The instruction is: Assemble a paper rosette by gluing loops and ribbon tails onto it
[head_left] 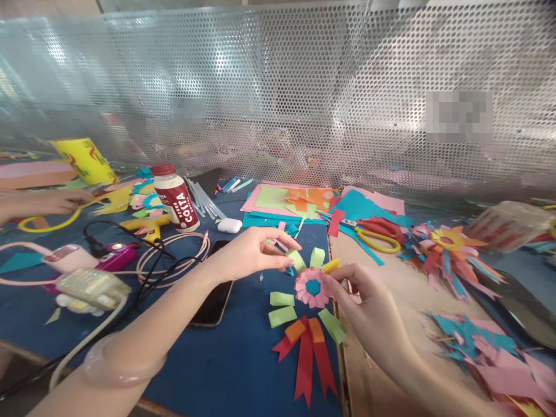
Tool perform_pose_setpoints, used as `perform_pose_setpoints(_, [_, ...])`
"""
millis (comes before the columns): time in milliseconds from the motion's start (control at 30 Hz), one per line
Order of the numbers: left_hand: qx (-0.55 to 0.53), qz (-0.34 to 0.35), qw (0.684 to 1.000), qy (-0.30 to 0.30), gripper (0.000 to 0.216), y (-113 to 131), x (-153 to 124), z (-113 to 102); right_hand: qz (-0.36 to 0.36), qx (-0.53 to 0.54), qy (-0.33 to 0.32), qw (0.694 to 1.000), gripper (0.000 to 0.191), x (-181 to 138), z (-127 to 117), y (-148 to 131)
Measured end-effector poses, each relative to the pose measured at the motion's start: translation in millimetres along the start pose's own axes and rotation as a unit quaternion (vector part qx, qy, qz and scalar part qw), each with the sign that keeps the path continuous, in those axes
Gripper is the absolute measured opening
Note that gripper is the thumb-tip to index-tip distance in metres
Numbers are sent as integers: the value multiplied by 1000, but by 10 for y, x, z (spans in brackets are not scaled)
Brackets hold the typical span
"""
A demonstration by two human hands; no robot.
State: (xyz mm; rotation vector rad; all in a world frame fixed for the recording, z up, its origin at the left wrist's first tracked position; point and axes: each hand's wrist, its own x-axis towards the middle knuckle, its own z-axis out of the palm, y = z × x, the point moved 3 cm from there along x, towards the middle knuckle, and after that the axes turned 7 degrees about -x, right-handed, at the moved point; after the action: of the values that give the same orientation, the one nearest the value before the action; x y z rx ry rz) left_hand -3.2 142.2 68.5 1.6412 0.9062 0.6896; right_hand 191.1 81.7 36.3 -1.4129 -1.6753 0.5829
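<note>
My right hand [365, 295] pinches the edge of a pink pleated paper flower [300, 288] with a blue centre [313, 287]. A pointed yellow piece [331, 266] sticks out beside its fingers. At the flower's upper left, the fingertips of my left hand [256, 249] close on a light green paper loop [296, 261]. Another green loop [317, 257] stands above the flower, and more green loops [282, 316] lie to its left and lower right. Below it, red paper ribbons [304, 365] with notched ends and orange folded strips [295, 330] lie on the blue table.
A phone [212, 310] lies under my left forearm. Behind are a Costa bottle [176, 200], glue sticks [203, 200], a yellow glue gun [150, 227] and cables [174, 255]. Yellow-handled scissors [377, 240] and a finished paper rosette [449, 249] lie right. Another person's hand [56, 202] is far left.
</note>
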Motion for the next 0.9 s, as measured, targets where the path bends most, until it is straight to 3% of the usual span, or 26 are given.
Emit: perform_pose_setpoints(900, [-31,-2,999,-16,27,-2,8,32,-3,29,11,1000,20,-3,26,8])
